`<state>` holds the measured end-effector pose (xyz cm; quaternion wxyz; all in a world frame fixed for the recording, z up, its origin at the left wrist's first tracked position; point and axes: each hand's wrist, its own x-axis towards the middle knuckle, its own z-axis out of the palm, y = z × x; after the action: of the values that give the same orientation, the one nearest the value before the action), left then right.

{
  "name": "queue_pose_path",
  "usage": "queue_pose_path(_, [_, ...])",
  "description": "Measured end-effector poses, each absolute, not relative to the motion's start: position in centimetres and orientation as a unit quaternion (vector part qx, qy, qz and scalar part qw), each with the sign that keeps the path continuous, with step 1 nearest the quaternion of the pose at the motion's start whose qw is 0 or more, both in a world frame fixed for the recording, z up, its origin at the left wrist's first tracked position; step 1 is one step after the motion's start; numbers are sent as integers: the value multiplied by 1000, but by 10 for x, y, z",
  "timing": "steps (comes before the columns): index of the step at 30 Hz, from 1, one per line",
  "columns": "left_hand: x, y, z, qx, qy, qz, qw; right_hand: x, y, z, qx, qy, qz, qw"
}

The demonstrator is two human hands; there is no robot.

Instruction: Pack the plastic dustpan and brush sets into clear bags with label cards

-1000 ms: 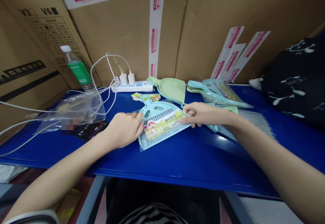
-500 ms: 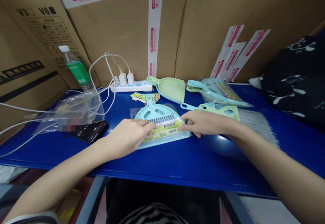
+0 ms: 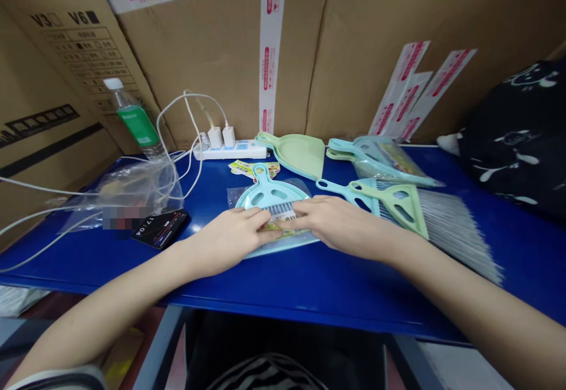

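A light blue dustpan (image 3: 253, 199) with a grey-bristled brush lies in a clear plastic bag (image 3: 305, 238) in front of me, handle pointing away. A yellow-green label card (image 3: 285, 225) shows through the film. My left hand (image 3: 239, 232) comes from the left, fingers curled and closed on the bag over the label. From the right, my right hand (image 3: 336, 223) grips the bag beside it, thumb and forefinger close to my left fingertips. The hands cover most of the label and the brush; what the fingertips pinch is partly hidden.
Brushes with blue and green handles (image 3: 400, 206) lie at right. Behind are a green dustpan (image 3: 300, 153), a bagged blue dustpan (image 3: 380, 157) and a power strip (image 3: 239, 150). A phone (image 3: 161, 228), cables and a bottle (image 3: 137, 121) stand left. Cardboard boxes (image 3: 212, 53) line the back.
My right hand has moved left, from the bag's right edge onto the label near my left hand. The left hand has barely shifted. The phone clock changed from 17:03 to 17:04.
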<state>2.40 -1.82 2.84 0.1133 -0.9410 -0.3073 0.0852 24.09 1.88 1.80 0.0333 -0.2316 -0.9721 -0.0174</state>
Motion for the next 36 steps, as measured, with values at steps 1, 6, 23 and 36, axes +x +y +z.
queue_pose_path(1, [23, -19, 29, -943, -304, 80, 109, 241, 19, 18, -235, -971, -25, 24])
queue_pose_path(6, [15, -19, 38, -941, -323, 58, 81, 251, 17, 29, -275, -961, -24, -17])
queue_pose_path(23, [-1, -10, 49, -919, -389, 51, -36, 267, 21, 44, -427, -900, 74, -53])
queue_pose_path(36, [9, -17, 41, -906, -410, 89, 50, 255, 21, 31, -383, -921, 36, -66])
